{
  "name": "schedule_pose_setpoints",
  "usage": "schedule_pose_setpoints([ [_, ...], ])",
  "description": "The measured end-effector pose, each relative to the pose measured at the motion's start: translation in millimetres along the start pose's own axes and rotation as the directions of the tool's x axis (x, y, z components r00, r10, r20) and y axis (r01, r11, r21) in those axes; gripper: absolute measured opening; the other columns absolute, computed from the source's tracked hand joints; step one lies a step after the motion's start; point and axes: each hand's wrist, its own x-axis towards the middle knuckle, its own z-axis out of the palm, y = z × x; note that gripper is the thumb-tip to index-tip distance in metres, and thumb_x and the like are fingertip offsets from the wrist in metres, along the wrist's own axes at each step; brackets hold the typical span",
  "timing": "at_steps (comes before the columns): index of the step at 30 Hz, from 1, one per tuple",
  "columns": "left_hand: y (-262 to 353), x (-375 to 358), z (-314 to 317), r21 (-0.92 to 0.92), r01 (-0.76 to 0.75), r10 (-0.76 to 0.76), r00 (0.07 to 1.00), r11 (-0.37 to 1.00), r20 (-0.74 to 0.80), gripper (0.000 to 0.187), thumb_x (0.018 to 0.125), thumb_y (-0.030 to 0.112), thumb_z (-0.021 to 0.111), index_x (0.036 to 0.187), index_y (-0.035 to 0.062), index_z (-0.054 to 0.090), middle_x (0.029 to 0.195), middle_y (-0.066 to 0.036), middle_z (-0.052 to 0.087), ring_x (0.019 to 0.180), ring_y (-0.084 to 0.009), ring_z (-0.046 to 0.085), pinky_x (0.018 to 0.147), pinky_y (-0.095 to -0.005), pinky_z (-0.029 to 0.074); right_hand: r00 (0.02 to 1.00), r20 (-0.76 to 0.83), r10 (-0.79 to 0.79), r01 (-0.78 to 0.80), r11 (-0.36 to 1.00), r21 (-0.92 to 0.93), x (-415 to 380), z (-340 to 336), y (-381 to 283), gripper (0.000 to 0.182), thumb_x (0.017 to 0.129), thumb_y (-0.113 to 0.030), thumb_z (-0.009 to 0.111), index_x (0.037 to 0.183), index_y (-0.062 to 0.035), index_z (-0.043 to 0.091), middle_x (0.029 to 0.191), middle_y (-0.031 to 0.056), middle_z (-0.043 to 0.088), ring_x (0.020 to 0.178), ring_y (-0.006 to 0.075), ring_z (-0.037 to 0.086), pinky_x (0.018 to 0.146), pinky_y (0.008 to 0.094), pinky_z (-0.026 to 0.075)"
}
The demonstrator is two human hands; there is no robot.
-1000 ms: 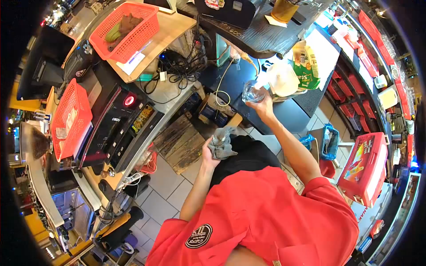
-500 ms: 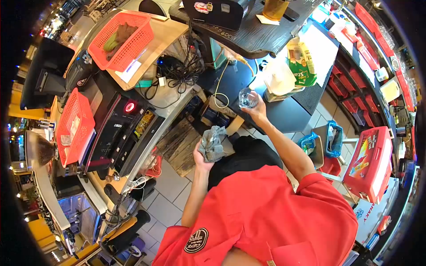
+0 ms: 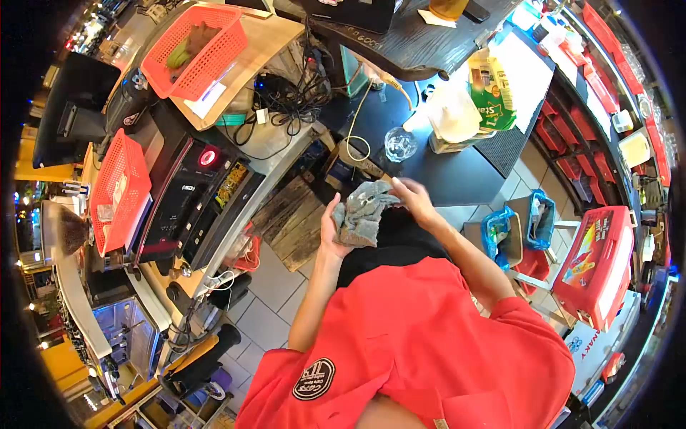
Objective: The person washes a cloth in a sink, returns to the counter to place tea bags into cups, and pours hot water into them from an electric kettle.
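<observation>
A crumpled grey cloth (image 3: pixel 363 213) is held in front of my body. My left hand (image 3: pixel 333 227) grips its left side, with the palm under the folds. At the cloth's upper right edge, the fingers of my right hand (image 3: pixel 413 200) pinch a part of it. A clear glass (image 3: pixel 400 145) stands on the dark counter (image 3: pixel 457 175) just above my right hand, touched by neither hand.
White paper (image 3: pixel 453 114) and a green and yellow bag (image 3: pixel 491 96) lie beyond the glass. On the left are two red baskets (image 3: pixel 121 187) and tangled cables (image 3: pixel 289 104). Lined bins (image 3: pixel 502 236) and a red case (image 3: pixel 594 264) stand at the right.
My right hand has let go of the glass, now on the counter, and has moved down to grasp the cloth. My left hand and the cloth have shifted slightly up and right.
</observation>
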Motion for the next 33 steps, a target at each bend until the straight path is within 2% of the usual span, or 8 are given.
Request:
schedule_pose_setpoints([
  [1, -1, -1, 3, -0.001, 0.055, -0.055, 0.998, 0.998, 0.024, 0.062, 0.097, 0.046, 0.048, 0.133, -0.0038, 0.052, 0.124, -0.022, 0.064, 0.105, -0.0361, 0.066, 0.089, -0.0459, 0.053, 0.908, 0.357, 0.22, -0.339, 0.885, 0.318, -7, 3, -4, 0.035, 0.088, -0.029, 0.073, 0.112, -0.0044, 0.066, 0.109, 0.0134, 0.067, 0.086, 0.0206, 0.061, 0.077, 0.0301, 0.05],
  [4, -3, -2, 15, 0.075, 0.087, -0.082, 0.995, 0.993, -0.064, 0.063, 0.096, 0.047, 0.049, 0.132, -0.0047, 0.052, 0.125, -0.024, 0.062, 0.109, -0.0376, 0.063, 0.092, -0.0493, 0.051, 0.764, 0.523, 0.378, -0.614, 0.674, 0.41, -16, 8, -17, 0.026, 0.092, -0.028, 0.069, 0.107, -0.0071, 0.068, 0.099, 0.0077, 0.068, 0.08, 0.0172, 0.06, 0.074, 0.0281, 0.049],
  [8, -9, -4, 15, 0.143, 0.088, -0.052, 0.971, 0.986, -0.235, 0.063, 0.095, 0.049, 0.049, 0.129, -0.005, 0.053, 0.123, -0.024, 0.062, 0.109, -0.0385, 0.062, 0.094, -0.0521, 0.05, 0.969, 0.238, 0.067, -0.097, 0.988, 0.117, -23, 7, -17, 0.02, 0.093, -0.022, 0.066, 0.102, -0.0046, 0.071, 0.089, 0.0065, 0.069, 0.074, 0.0169, 0.06, 0.069, 0.0275, 0.048],
  [13, -14, -7, 12, 0.141, -0.051, 0.107, 0.899, 0.989, -0.425, 0.06, 0.095, 0.05, 0.048, 0.122, -0.0025, 0.056, 0.114, -0.021, 0.066, 0.099, -0.036, 0.066, 0.09, -0.0501, 0.051, 0.924, 0.136, -0.356, 0.38, 0.827, -0.415, -45, 15, -33, 0.021, 0.093, -0.018, 0.061, 0.097, 0.0008, 0.069, 0.084, 0.0063, 0.069, 0.065, 0.0188, 0.057, 0.063, 0.0292, 0.045],
  [21, -19, 11, -32, 0.5, 0.001, 0.245, 0.871, 0.866, -0.427, 0.041, 0.094, 0.033, 0.06, 0.119, 0.0014, 0.058, 0.116, -0.018, 0.065, 0.104, -0.0321, 0.064, 0.092, -0.0474, 0.049, 0.703, 0.575, -0.42, 0.668, 0.667, -0.33, -73, 43, 6, 0.04, 0.092, -0.019, 0.057, 0.128, -0.002, 0.059, 0.113, 0.0116, 0.068, 0.083, 0.0267, 0.064, 0.076, 0.0344, 0.051],
  [24, -19, 18, -51, 0.398, -0.059, 0.222, 0.898, 0.915, -0.379, 0.035, 0.091, 0.026, 0.063, 0.115, 0.0002, 0.06, 0.111, -0.016, 0.067, 0.095, -0.0291, 0.066, 0.085, -0.0422, 0.051, 0.761, 0.601, -0.242, 0.455, 0.861, -0.229, -56, 26, 11, 0.042, 0.091, -0.017, 0.059, 0.13, -0.0003, 0.055, 0.113, 0.011, 0.069, 0.086, 0.0243, 0.063, 0.08, 0.0327, 0.051],
  [28, -14, 24, -39, 0.293, -0.143, 0.248, 0.899, 0.945, -0.362, 0.029, 0.09, 0.019, 0.066, 0.11, -0.0002, 0.062, 0.106, -0.014, 0.068, 0.088, -0.0262, 0.067, 0.08, -0.0377, 0.053, 0.915, -0.198, -0.352, 0.305, 0.924, -0.232, -14, 7, 28, 0.049, 0.079, -0.01, 0.075, 0.122, -0.0002, 0.056, 0.124, 0.0153, 0.061, 0.108, 0.024, 0.058, 0.092, 0.0361, 0.048],
  [33, 15, 57, -3, 0.347, -0.298, 0.448, 0.721, 0.889, -0.529, 0.019, 0.088, 0.015, 0.066, 0.101, 0.0014, 0.067, 0.097, -0.011, 0.071, 0.088, -0.0255, 0.068, 0.083, -0.0387, 0.054, 0.731, -0.206, -0.651, 0.514, 0.723, -0.461, 44, 1, -1, 0.092, 0.062, -0.015, 0.088, 0.139, -0.0006, 0.04, 0.127, 0.0185, 0.057, 0.111, 0.0287, 0.059, 0.094, 0.0382, 0.048],
])
